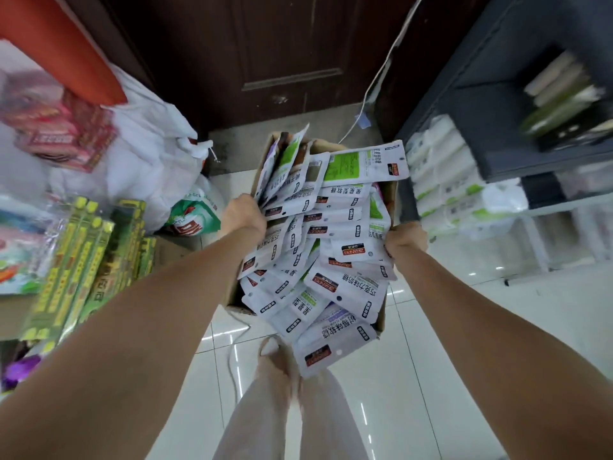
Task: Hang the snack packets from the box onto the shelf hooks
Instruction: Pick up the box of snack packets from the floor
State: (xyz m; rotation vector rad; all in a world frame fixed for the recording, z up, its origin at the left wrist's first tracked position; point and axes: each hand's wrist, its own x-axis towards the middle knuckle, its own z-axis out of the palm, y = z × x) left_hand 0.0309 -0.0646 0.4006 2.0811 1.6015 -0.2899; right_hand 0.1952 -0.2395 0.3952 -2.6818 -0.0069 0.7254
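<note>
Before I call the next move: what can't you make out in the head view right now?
- Fingers of the left hand and right hand: hidden behind the box sides and snack packets.
- Box interior and depth: covered by packets.
- Shelf hooks: none identifiable; shelving at right is motion-blurred.
- Goods at left: blurred, cut by the edge.

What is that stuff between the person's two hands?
In the head view, a cardboard box heaped with white snack packets lies between the left hand and right hand, which grip its sides.
</note>
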